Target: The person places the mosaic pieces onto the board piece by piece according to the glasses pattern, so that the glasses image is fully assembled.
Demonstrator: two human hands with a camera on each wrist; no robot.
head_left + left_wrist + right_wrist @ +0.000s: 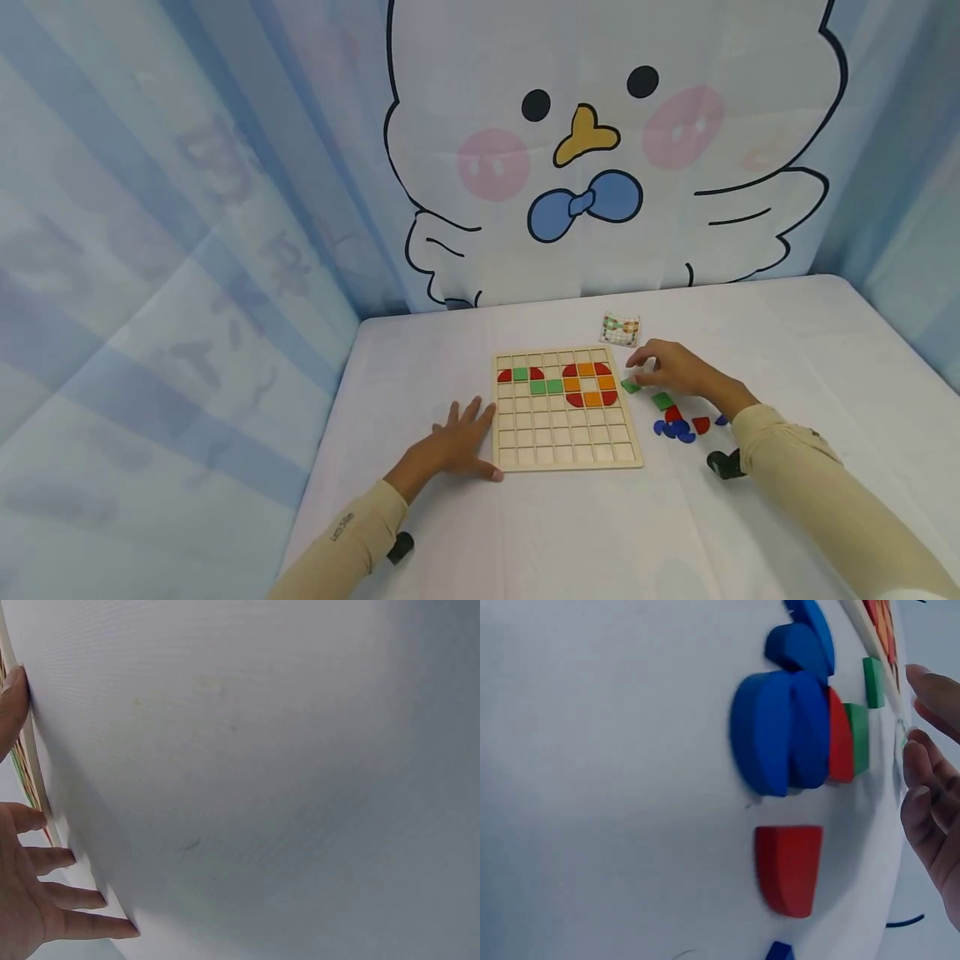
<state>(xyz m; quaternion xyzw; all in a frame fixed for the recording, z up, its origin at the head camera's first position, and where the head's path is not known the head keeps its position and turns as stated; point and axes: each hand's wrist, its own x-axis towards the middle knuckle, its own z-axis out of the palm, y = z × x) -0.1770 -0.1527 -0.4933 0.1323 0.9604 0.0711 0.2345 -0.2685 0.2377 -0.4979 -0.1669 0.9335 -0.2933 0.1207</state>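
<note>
one green piece (630,387) — right hand (678,369) near

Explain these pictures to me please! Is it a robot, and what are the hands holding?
It's no robot: these are a person's two bare hands. The wide picture comes from a camera on the person's head. The other two come from the wrists, each looking at its own hand.

On the white table lies a board with little squares, some filled with red, green and orange pieces. To its right are loose blue, red and green pieces. Beyond its far edge lies a small card.

The left hand touches the board's left edge, fingers spread. The right hand is near a loose green piece, but it doesn't seem to hold it.
</note>
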